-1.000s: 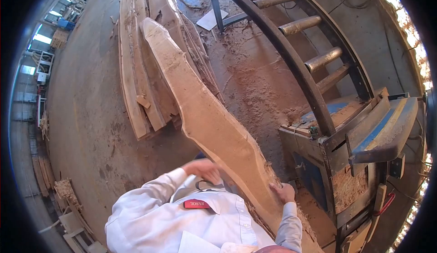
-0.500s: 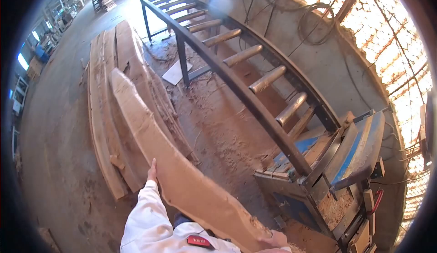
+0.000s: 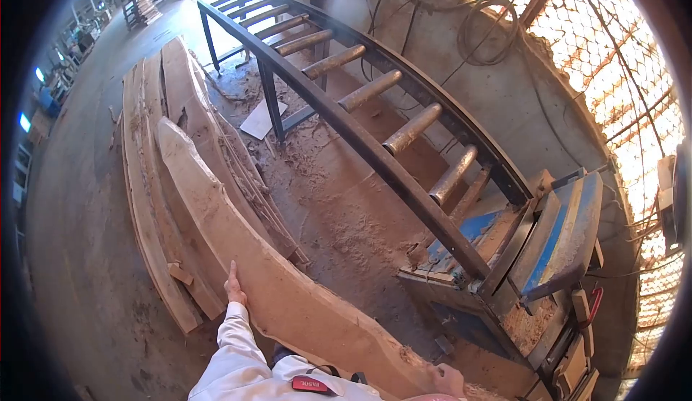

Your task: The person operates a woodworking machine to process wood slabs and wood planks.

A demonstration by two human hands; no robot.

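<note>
A long, wavy-edged wooden plank (image 3: pixel 288 285) stretches from close to my body out over a stack of boards. At its left edge, partway along, my left hand (image 3: pixel 234 288) grips it with one finger pointing forward along the side. The near end of the plank is in my right hand (image 3: pixel 448 381), fingers curled over the rough right edge at the bottom of the view. The plank's far tip overlaps the stacked boards (image 3: pixel 144 163) in this view. A red tag (image 3: pixel 313 384) shows against my white clothing.
A metal roller conveyor (image 3: pixel 346 105) runs along the wall at right, leading to a machine (image 3: pixel 497 285) with a blue-striped table and wood shavings. A small wood block (image 3: pixel 180 273) lies on the boards. Sawdust (image 3: pixel 331 199) covers the floor; a cable coil (image 3: pixel 490 33) hangs on the wall.
The view has swung slightly right, so the conveyor, stack and plank sit further left in it. Both hands keep their hold on the plank.
</note>
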